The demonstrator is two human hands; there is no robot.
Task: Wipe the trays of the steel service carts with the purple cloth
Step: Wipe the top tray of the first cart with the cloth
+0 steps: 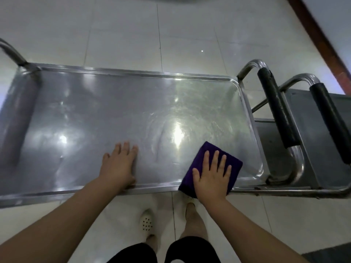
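Looking down from the head camera, the person stood at the near long side of a steel cart whose top tray (106, 111) stretched left to right across the view. The purple cloth (212, 149), folded into a rough square, lay near the tray's right end at its near edge, with one corner hanging over the rim toward the person. The right hand (212, 177) lay flat on top of the cloth, fingers straight and slightly spread, pressing it down onto the steel rather than clutching it. The left hand (118, 166) rested palm down on the bare tray just inside the near rim, a little left of the middle, its fingers straight and close together and holding nothing. The two hands were apart, with a stretch of shiny, streaked metal between them that threw back bright spots of light.

At the tray's right end rose a bent steel handle (275, 109) wrapped in a black grip. Just beyond it stood the black-wrapped handle of a second cart (330, 120), whose grey tray (303, 118) showed at the right edge of the view. At the far left a curved steel bar (11, 52) rose from the first cart's corner.

Pale floor tiles (123, 35) lay all around, and a dark brown skirting strip (319, 37) ran diagonally at the upper right. Below the tray, a white perforated shoe (146, 221) was on the person's left foot.
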